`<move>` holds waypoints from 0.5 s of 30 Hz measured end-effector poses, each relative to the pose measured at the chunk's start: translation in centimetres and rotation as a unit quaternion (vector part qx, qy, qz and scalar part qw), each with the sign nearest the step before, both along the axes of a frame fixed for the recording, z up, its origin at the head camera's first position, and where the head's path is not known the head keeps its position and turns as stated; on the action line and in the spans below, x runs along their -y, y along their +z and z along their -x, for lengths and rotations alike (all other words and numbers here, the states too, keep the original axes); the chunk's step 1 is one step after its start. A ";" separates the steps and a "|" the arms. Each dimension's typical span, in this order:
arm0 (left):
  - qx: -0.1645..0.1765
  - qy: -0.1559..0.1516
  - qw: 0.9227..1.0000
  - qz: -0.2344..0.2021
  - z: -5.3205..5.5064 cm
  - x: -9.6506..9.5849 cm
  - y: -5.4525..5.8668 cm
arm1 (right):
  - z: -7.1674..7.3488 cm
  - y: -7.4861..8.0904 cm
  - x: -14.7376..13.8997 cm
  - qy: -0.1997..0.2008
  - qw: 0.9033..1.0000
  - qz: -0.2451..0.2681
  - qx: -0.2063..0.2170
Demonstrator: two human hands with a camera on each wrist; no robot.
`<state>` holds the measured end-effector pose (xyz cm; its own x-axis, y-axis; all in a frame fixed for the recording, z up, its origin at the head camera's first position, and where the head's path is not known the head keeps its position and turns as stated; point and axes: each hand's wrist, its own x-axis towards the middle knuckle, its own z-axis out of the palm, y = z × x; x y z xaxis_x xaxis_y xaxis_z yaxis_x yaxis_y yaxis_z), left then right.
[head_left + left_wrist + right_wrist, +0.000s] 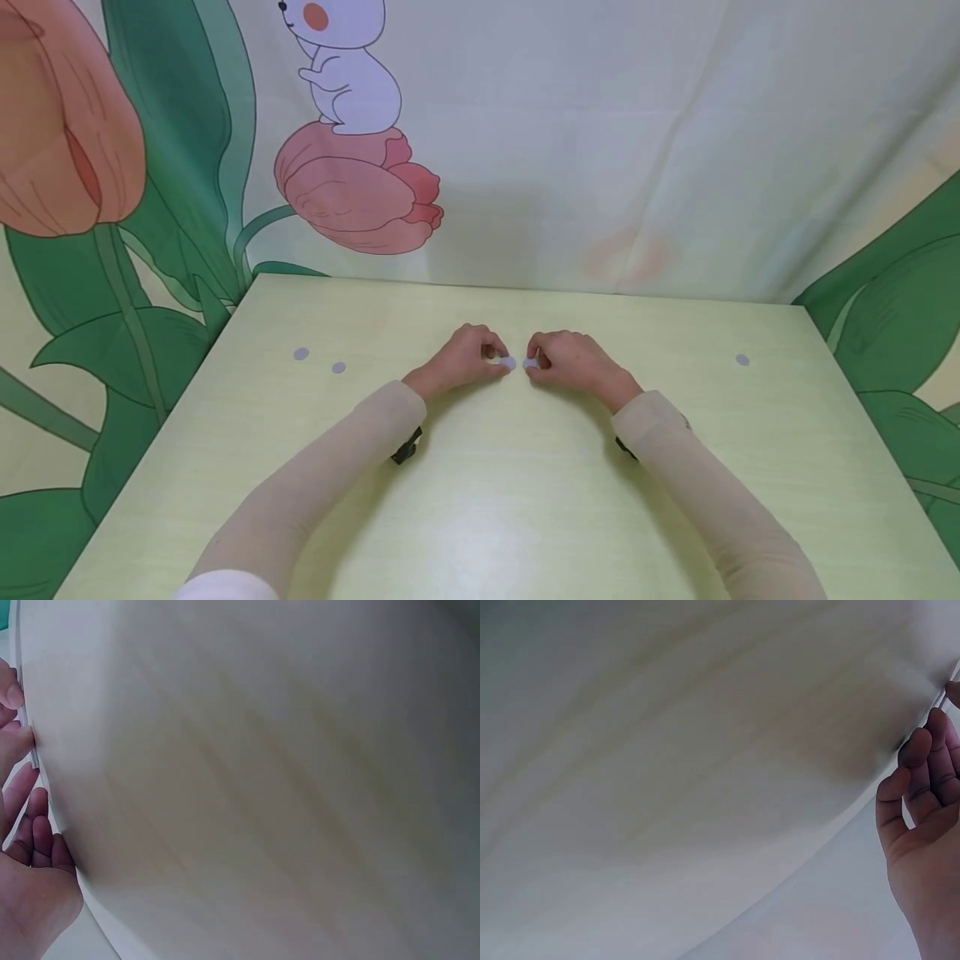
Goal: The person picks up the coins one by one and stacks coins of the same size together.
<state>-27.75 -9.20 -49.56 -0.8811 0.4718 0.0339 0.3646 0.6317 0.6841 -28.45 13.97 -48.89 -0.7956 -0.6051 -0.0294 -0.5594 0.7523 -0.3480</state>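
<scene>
"Toward the far edge of the pale yellow-green worktop (480,517), what shows in the head view?"

"The left hand (468,357) pinches a small, flat, round lilac disc (510,363); the right hand (576,360) pinches a matching lilac disc (529,363) just beside it, not touching. A third disc (302,354) and a fourth disc (339,367) lie toward the left edge, a fifth disc (742,360) toward the right."

"And the wrist views?"

"Left wrist: bent fingers (41,840). Right wrist: curled fingers (894,802). Neither shows a disc clearly."
</scene>
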 end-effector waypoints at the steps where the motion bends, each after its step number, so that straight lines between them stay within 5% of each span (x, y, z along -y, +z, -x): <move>1: 0.000 0.001 1.000 0.001 0.0 0.0 0.0 | 0.0 0.0 0.0 -0.002 1.000 0.003 0.005; 15: 0.003 -0.004 1.000 0.002 0.1 -0.1 0.0 | 0.5 0.9 0.3 -0.013 0.995 0.015 0.093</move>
<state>-27.86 -9.05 -49.55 -0.8771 0.4795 0.0270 0.3660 0.6310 0.6841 -28.95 13.68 -48.02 -0.7930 -0.5881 -0.1594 -0.4645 0.7527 -0.4666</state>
